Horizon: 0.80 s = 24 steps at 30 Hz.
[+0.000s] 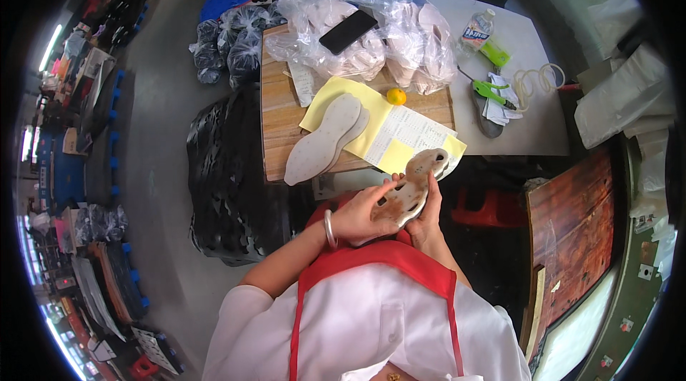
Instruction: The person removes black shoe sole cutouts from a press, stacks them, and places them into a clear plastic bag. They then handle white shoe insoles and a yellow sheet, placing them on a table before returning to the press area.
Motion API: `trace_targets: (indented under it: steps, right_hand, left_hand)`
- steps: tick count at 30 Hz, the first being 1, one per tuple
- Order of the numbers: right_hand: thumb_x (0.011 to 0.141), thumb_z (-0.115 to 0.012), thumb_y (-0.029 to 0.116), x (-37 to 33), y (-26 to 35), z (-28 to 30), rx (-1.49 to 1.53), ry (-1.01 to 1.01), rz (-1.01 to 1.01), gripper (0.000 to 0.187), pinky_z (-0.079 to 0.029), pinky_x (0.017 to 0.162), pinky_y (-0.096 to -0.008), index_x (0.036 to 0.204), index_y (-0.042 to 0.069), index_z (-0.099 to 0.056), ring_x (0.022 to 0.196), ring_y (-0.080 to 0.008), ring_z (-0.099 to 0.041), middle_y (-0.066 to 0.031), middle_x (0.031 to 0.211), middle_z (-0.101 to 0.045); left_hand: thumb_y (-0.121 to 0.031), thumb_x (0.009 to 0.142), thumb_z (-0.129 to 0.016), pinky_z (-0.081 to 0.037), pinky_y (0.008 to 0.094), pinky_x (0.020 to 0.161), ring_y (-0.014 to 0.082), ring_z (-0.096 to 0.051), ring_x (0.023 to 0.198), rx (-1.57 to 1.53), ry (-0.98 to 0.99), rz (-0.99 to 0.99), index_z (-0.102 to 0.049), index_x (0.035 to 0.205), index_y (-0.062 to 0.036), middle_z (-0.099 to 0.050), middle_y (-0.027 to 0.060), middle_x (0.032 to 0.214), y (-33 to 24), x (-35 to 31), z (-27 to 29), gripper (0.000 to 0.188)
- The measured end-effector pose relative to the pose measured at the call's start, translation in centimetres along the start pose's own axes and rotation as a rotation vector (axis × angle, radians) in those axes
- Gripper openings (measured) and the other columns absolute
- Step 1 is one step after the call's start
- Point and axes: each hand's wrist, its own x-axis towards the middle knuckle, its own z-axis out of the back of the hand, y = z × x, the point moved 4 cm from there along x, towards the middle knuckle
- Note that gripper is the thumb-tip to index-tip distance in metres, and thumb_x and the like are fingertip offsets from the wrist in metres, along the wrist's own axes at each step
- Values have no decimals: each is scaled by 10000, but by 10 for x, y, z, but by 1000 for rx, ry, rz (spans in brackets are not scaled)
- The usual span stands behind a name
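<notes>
A whitish shoe sole (405, 197) with brown stains and dark openings is held up in front of my chest, just off the table's near edge. My left hand (361, 215), with a bangle at the wrist, grips its near left side, thumb and fingers on the sole. The right hand (428, 214) closes round the opposite edge, its thumb along the side. Beyond them, pale speckled sole-shaped pieces (323, 139) overlap on a yellow sheet (371, 117) and the wooden tabletop (279, 124). A printed paper (409, 134) lies beside these pieces.
Clear plastic bags (418, 38) of pale pieces fill the table's back, with a black phone (348, 32) on top. A small orange fruit (396, 97) sits nearer. On the right-hand grey surface are a bottle (477, 27) and a green-handled tool (493, 90). Black bundles (232, 181) stand left.
</notes>
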Motion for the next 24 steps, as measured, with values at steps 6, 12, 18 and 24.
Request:
trace_targets:
  steps: [6,12,18,24]
  right_hand:
    - [853,-572,503,0,18,28,58,-123,90,647,-467,938,-522,1247,14,-417,978,-315,-567,-156,1007,-545]
    - [891,-539,481,-12,46,53,188,-130,271,591,-459,973,-498,1140,-49,-454,984,-307,-567,-170,1005,-553]
    - [880,-485,601,-40,43,69,336,40,249,675,-471,914,-499,1169,-7,-522,1010,-366,-592,-169,1026,-626]
    - [870,-486,614,-54,31,86,445,37,289,708,-457,942,-500,1213,-4,-528,1065,-379,-583,-183,1076,-637]
  left_hand:
    - [-433,703,-759,-296,484,1075,486,-316,1285,889,-509,380,-318,1439,-66,-324,331,1391,82,-6,108,933]
    - [-491,652,-776,-194,595,1086,496,-239,1319,1085,-450,397,-252,1479,-172,-214,305,1447,139,0,140,1030]
    - [-472,608,-810,-247,595,1053,492,-282,1283,1105,-441,315,-259,1473,-182,-225,282,1445,151,6,141,1065]
    - [-366,574,-838,-309,547,1029,484,-350,1215,1064,-453,211,-303,1448,-140,-293,267,1389,156,8,148,1049]
